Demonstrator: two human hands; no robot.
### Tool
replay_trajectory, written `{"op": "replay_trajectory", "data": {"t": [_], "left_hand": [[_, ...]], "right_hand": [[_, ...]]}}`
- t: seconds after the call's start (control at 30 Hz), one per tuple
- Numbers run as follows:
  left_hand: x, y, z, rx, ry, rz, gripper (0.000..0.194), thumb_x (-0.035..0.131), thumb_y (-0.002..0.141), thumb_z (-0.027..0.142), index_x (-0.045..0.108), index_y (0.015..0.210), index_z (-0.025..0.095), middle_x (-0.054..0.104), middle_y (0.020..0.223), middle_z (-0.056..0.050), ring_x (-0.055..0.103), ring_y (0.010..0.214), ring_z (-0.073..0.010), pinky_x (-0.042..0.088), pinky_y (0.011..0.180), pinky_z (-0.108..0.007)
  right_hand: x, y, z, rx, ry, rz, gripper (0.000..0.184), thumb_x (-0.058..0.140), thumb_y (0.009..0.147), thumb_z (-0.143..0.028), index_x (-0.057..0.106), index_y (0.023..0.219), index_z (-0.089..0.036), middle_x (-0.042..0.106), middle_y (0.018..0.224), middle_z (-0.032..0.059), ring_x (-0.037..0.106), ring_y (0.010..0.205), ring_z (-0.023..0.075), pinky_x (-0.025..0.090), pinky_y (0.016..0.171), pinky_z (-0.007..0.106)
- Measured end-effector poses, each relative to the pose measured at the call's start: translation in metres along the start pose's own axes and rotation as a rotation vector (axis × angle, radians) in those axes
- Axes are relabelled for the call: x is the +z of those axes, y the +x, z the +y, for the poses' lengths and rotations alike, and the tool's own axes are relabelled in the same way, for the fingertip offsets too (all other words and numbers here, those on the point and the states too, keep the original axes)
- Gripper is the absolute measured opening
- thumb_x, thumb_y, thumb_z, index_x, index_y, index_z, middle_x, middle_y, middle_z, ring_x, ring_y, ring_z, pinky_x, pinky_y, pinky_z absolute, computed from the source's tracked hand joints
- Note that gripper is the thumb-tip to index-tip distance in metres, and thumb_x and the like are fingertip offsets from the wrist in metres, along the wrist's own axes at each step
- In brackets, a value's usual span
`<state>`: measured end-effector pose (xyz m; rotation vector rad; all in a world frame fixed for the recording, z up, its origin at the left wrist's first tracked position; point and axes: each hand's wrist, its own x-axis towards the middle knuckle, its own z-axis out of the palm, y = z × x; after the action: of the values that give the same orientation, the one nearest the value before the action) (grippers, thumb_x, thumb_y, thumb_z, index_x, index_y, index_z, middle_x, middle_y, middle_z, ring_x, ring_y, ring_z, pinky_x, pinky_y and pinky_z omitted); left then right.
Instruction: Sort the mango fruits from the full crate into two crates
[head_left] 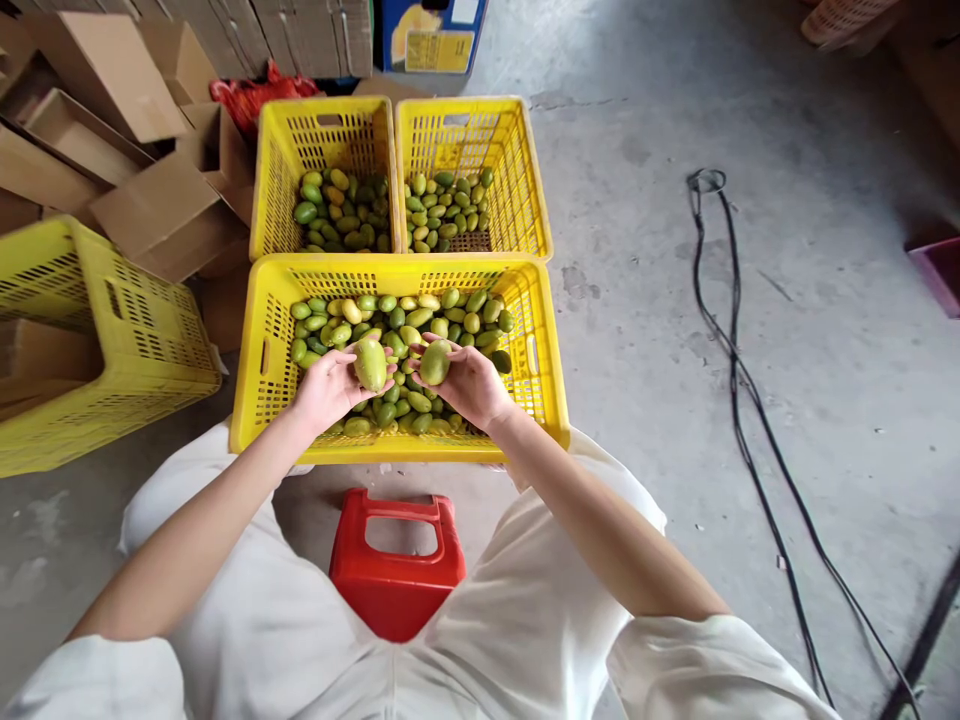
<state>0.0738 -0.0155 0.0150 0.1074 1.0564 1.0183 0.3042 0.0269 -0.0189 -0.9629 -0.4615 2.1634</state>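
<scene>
My left hand (330, 393) is closed around a pale yellow-green oval fruit (370, 364), which looks like a small mango. In my right hand (474, 386) I hold a darker green oval fruit (435, 362), with fingertips at its side. Both hands are over the front yellow crate (247, 400), the two fruits close together but apart. Beneath them many loose oval fruits (420, 402), green to yellow, cover much of the crate's bottom.
Behind stand two yellow crates, the left one (259, 180) and the right one (536, 190), holding similar fruit. Cardboard boxes (165, 215) and another yellow crate (150, 330) are at the left. A red stool (397, 590) shows between my legs. Black cable (735, 300) lies right.
</scene>
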Motion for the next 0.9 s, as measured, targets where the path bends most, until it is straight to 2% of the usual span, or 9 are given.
{"op": "replay_trajectory", "data": {"t": [0.07,0.13,0.27,0.43,0.53,0.6,0.7,0.77,0.9], "left_hand": [[-0.0006,0.0005,-0.0004,0.018,0.020,-0.001,0.047,0.071,0.088,0.016,0.075,0.135,0.015,0.086,0.126,-0.018,0.082,0.128,-0.0384,0.069,0.111,-0.061],[-0.0020,0.0013,-0.0010,0.039,0.065,-0.014,0.034,0.078,0.091,0.016,0.077,0.124,0.016,0.086,0.120,-0.016,0.084,0.121,-0.0349,0.071,0.107,-0.054],[-0.0061,0.0029,-0.0022,0.028,0.148,-0.042,0.034,0.097,0.083,0.018,0.078,0.112,0.016,0.080,0.097,-0.008,0.082,0.092,-0.0242,0.073,0.081,-0.036],[-0.0037,0.0008,-0.0034,0.041,0.160,0.025,0.032,0.097,0.078,0.013,0.078,0.103,0.017,0.074,0.089,-0.002,0.074,0.079,-0.0168,0.061,0.062,-0.023],[-0.0002,-0.0014,-0.0031,0.044,0.182,0.023,0.033,0.093,0.076,0.010,0.076,0.103,0.018,0.078,0.098,-0.004,0.077,0.086,-0.0190,0.059,0.063,-0.023],[0.0007,-0.0021,-0.0026,0.050,0.201,0.005,0.036,0.092,0.076,0.010,0.075,0.106,0.018,0.081,0.104,-0.007,0.078,0.087,-0.0195,0.060,0.066,-0.025],[0.0000,-0.0017,-0.0017,0.061,0.175,-0.024,0.033,0.090,0.079,0.021,0.075,0.109,0.018,0.082,0.108,-0.009,0.078,0.087,-0.0207,0.064,0.070,-0.029],[-0.0008,-0.0008,-0.0012,0.046,0.126,-0.037,0.033,0.084,0.082,0.028,0.076,0.112,0.018,0.083,0.110,-0.012,0.081,0.098,-0.0276,0.069,0.079,-0.037],[-0.0011,0.0008,-0.0022,0.031,0.103,-0.035,0.033,0.077,0.084,0.025,0.075,0.115,0.018,0.085,0.119,-0.016,0.082,0.121,-0.0371,0.070,0.103,-0.053]], "right_hand": [[0.0006,0.0000,0.0008,-0.015,-0.006,-0.012,0.036,0.082,0.077,-0.027,0.074,0.112,-0.025,0.084,0.117,0.0089,0.081,0.121,0.0333,0.073,0.100,0.052],[0.0019,-0.0015,0.0011,-0.022,-0.027,-0.023,0.038,0.089,0.079,-0.028,0.074,0.113,-0.025,0.085,0.116,0.0076,0.082,0.120,0.0320,0.074,0.099,0.051],[0.0046,-0.0053,0.0010,0.010,-0.054,-0.047,0.053,0.105,0.076,-0.035,0.075,0.120,-0.026,0.083,0.106,0.0039,0.083,0.103,0.0263,0.076,0.085,0.043],[0.0062,-0.0048,0.0035,0.019,-0.040,0.024,0.056,0.113,0.067,-0.043,0.073,0.102,-0.024,0.072,0.089,-0.0009,0.070,0.081,0.0165,0.064,0.065,0.028],[0.0063,-0.0034,0.0041,-0.012,-0.011,0.092,0.058,0.113,0.063,-0.040,0.066,0.095,-0.025,0.067,0.084,-0.0046,0.066,0.075,0.0137,0.058,0.062,0.026],[0.0057,-0.0028,0.0037,-0.020,-0.019,0.103,0.058,0.110,0.065,-0.035,0.062,0.096,-0.026,0.071,0.089,-0.0037,0.068,0.076,0.0146,0.057,0.063,0.027],[0.0044,-0.0028,0.0025,-0.028,-0.040,0.079,0.059,0.107,0.066,-0.031,0.059,0.101,-0.027,0.076,0.094,-0.0013,0.067,0.072,0.0143,0.051,0.059,0.026],[0.0038,-0.0032,0.0014,-0.026,-0.051,0.055,0.059,0.104,0.069,-0.033,0.059,0.105,-0.027,0.074,0.089,-0.0029,0.065,0.068,0.0139,0.048,0.058,0.025],[0.0034,-0.0032,-0.0008,-0.018,-0.018,0.011,0.042,0.089,0.078,-0.036,0.066,0.113,-0.027,0.076,0.093,-0.0016,0.075,0.082,0.0194,0.063,0.074,0.033]]}}
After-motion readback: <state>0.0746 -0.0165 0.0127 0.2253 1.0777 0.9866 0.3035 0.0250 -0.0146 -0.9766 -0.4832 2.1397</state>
